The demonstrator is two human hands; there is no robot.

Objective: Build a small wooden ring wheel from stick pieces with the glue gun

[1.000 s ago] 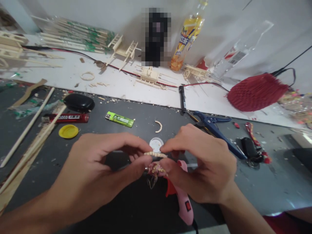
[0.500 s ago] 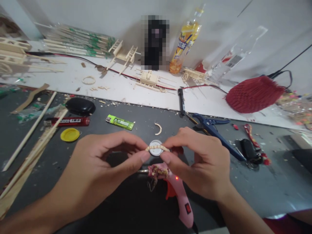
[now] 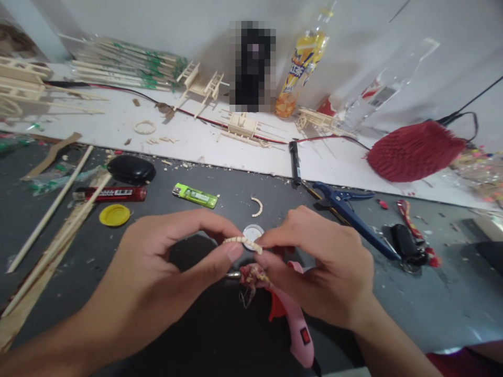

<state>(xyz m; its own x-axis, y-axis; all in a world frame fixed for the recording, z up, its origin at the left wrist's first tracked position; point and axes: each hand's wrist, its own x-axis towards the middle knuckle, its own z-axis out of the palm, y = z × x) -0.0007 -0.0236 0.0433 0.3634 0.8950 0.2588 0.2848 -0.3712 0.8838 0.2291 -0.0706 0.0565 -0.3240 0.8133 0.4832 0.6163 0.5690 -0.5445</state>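
A curved strip of small pale wooden pieces (image 3: 250,244) is held level in the middle of the view. My left hand (image 3: 168,262) pinches its left part between thumb and forefinger. At the strip's right end, my right hand (image 3: 326,267) is closed with thumb and forefinger on the tip. Just behind the strip lies a round white disc (image 3: 253,231), partly covered. A pink hot glue gun (image 3: 302,340) rests below the hands, its metal nozzle pointing left and its body partly hidden by my right hand. Farther back on the dark table is another wooden arc (image 3: 258,207).
A green lighter (image 3: 196,196), a yellow cap (image 3: 114,214) and a red lighter (image 3: 118,194) lie left. Blue-handled cutters (image 3: 353,225) and keys (image 3: 406,243) lie right. Small wooden models (image 3: 241,125) and bottles (image 3: 301,73) stand on the white strip behind.
The strip has shifted left between my fingers and now tilts down to the right. My right fingers have moved to its right end. The view has shifted slightly.
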